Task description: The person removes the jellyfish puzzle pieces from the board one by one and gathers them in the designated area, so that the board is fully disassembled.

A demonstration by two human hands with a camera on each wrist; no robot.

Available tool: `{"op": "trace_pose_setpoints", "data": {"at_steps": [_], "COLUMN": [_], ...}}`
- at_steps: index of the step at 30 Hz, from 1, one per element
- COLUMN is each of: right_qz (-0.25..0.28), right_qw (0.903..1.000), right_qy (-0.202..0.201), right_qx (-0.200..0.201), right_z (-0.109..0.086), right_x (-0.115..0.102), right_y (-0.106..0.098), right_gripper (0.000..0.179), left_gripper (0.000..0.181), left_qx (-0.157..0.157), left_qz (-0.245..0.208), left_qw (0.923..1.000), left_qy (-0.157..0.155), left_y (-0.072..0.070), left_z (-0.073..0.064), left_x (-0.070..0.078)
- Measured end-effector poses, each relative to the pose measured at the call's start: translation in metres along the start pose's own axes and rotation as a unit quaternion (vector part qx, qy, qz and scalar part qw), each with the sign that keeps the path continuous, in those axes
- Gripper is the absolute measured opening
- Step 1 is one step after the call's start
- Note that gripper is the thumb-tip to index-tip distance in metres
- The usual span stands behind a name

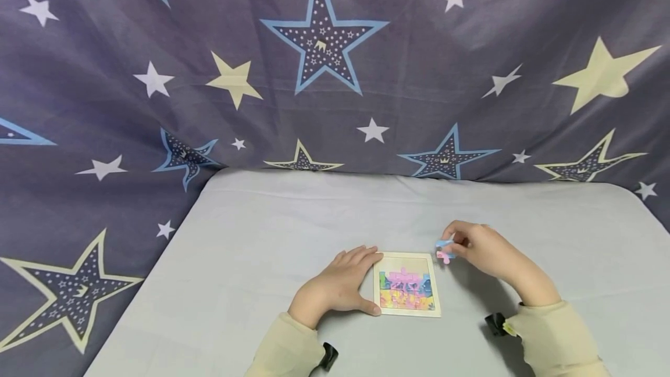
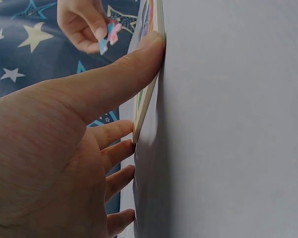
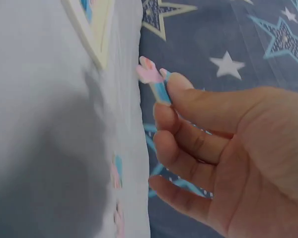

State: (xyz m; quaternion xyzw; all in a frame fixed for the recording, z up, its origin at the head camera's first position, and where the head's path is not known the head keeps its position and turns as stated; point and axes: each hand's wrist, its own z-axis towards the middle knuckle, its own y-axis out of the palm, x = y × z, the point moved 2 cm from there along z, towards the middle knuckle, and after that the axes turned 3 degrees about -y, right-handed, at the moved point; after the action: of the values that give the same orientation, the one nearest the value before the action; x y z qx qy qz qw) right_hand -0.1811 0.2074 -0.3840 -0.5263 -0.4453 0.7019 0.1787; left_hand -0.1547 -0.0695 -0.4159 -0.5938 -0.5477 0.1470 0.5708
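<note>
A small jigsaw puzzle in a pale wooden frame (image 1: 407,312) lies on the light cloth. Its lower part is filled with pink, blue and yellow pieces, while bare board shows along the top. My left hand (image 1: 340,284) rests at the frame's left side, fingers spread by the upper corner and the thumb touching the lower one. To the right of the frame, my right hand (image 1: 484,252) pinches a blue and pink puzzle piece (image 3: 159,88) between thumb and fingertips, raised above the cloth. The right wrist view shows the piece's pink knob pointing away from the fingers.
Two loose puzzle pieces, one blue and pink (image 3: 117,171) and one mostly pink (image 3: 119,220), lie on the cloth below my right hand. A dark star-patterned curtain (image 1: 335,115) hangs behind the cloth-covered table (image 1: 251,237).
</note>
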Motion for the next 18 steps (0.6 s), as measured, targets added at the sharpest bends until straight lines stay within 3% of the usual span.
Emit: {"op": "trace_pose_setpoints", "data": {"at_steps": [7, 18], "right_qz": [-0.035, -0.033], "right_qw": [0.9986, 0.9947], "right_qy": [0.031, 0.08], "right_qx": [0.023, 0.056], "right_z": [-0.006, -0.019], "right_x": [0.024, 0.054], "right_y": [-0.015, -0.038], "right_gripper": [0.01, 0.018], "left_gripper": [0.101, 0.101], "left_qx": [0.004, -0.001], "left_qz": [-0.001, -0.003], "left_qw": [1.0, 1.0], "left_qy": [0.0, 0.003], "left_y": [0.0, 0.0], "left_z": [-0.001, 0.0], "left_x": [0.0, 0.0]}}
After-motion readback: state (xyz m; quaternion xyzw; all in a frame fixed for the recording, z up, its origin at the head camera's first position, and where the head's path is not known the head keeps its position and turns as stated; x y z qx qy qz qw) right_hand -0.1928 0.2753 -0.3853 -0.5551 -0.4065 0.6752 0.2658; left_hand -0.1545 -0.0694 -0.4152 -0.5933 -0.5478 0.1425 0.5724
